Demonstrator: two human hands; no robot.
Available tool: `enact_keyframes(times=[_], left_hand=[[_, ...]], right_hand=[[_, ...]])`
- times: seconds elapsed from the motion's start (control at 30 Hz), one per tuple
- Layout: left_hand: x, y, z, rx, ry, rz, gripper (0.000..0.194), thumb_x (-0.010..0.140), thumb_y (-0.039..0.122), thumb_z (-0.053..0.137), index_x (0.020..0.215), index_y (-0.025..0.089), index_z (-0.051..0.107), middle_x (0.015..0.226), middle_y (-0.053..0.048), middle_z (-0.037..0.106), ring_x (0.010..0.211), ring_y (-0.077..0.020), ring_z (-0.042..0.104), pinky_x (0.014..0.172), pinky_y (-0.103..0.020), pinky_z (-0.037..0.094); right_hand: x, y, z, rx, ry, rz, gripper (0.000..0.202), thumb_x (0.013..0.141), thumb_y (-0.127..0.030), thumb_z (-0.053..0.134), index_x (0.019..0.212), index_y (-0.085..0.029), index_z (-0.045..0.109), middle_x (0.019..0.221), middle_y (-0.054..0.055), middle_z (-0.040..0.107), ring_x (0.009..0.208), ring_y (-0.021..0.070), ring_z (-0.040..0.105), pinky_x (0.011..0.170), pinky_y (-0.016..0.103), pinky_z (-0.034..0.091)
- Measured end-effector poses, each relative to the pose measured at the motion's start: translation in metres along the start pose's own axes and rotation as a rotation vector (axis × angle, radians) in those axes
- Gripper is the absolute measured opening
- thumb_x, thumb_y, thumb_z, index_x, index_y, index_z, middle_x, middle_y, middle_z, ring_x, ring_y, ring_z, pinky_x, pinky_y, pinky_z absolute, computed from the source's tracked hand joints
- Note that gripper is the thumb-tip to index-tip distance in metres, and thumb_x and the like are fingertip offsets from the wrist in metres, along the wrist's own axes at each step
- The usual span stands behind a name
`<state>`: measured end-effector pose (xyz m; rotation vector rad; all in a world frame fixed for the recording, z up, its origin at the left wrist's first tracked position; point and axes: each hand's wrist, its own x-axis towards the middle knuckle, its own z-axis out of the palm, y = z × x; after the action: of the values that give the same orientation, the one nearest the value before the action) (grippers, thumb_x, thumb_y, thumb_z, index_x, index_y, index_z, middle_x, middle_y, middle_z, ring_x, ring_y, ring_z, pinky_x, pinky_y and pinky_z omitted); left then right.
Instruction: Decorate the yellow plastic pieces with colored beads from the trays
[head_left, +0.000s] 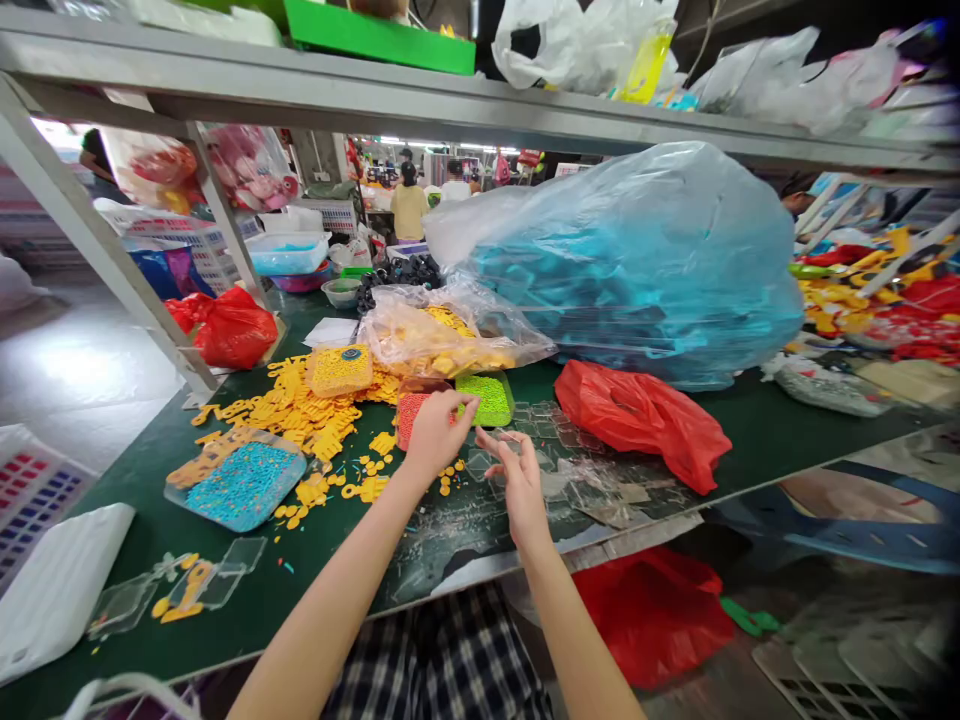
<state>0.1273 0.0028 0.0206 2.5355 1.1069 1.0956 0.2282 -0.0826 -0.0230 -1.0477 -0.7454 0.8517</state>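
Note:
My left hand [442,425] is pinched closed above the tub of red beads [409,412], its fingertips beside the tub of green beads [487,400]. Whatever it pinches is too small to make out. To its right, my right hand [519,485] has its fingers curled around what looks like a small clear plastic piece, mostly lost against the background. Several clear plastic squares [551,425] lie on the dark green tabletop just beyond that hand. Loose yellow plastic parts [319,415] are heaped left of my hands, near a tray of blue beads [244,485] and a tub of yellow beads [341,370].
A large clear bag of blue pieces [622,270] bulks at the back, with a red plastic bag [645,420] before it. An overhead shelf [420,95] spans the bench. A white tray [64,585] lies at the left edge. Other people are in the background.

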Motion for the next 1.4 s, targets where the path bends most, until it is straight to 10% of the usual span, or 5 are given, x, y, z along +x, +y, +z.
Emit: enact_keyframes(times=[0.23,0.5,0.8,1.27,1.4], left_hand=[[-0.086,-0.010,-0.045,-0.165,0.052,-0.067,0.038,0.086,0.022,0.062,0.123,0.014,0.062,0.116,-0.013,0.067,0.108,-0.0247,0.061,0.095,-0.041,0.050],[-0.106,-0.054,-0.079,-0.188,0.267,-0.237,0.029,0.084,0.022,0.063,0.113,0.022,0.068,0.109,-0.007,0.072,0.100,-0.0222,0.066,0.089,-0.039,0.054],[-0.106,-0.076,-0.099,0.014,0.097,-0.029,0.030,0.088,0.034,0.062,0.116,0.024,0.068,0.106,-0.007,0.071,0.096,-0.0223,0.063,0.086,-0.038,0.051],[-0.121,-0.089,-0.090,0.037,-0.054,-0.081,0.036,0.080,0.036,0.072,0.114,0.025,0.068,0.107,-0.007,0.069,0.100,-0.0248,0.060,0.089,-0.041,0.047],[-0.121,-0.089,-0.095,0.020,-0.178,-0.138,0.032,0.083,0.033,0.068,0.114,0.024,0.069,0.111,-0.007,0.066,0.105,-0.0252,0.056,0.094,-0.042,0.044]], right_hand=[[-0.009,0.011,0.071,0.195,-0.097,0.198,0.032,0.066,-0.044,0.067,0.083,-0.024,0.048,0.117,0.007,0.067,0.110,0.0237,0.063,0.075,0.033,0.054],[-0.044,0.022,0.135,0.202,-0.146,0.201,0.028,0.067,-0.043,0.070,0.082,-0.023,0.058,0.112,0.006,0.067,0.103,0.0200,0.062,0.071,0.027,0.052],[-0.029,0.026,0.127,-0.081,-0.185,0.099,0.036,0.066,-0.055,0.070,0.064,-0.021,0.058,0.063,-0.002,0.056,0.060,0.0118,0.050,0.044,0.021,0.035],[-0.025,0.060,0.109,-0.154,-0.304,0.288,0.051,0.061,-0.065,0.072,0.071,-0.024,0.044,0.050,-0.003,0.061,0.036,0.0101,0.043,0.037,0.022,0.033],[-0.022,0.048,0.097,-0.412,-0.465,0.202,0.042,0.066,-0.056,0.070,0.086,-0.023,0.052,0.075,0.001,0.070,0.048,0.0112,0.050,0.048,0.024,0.039]])
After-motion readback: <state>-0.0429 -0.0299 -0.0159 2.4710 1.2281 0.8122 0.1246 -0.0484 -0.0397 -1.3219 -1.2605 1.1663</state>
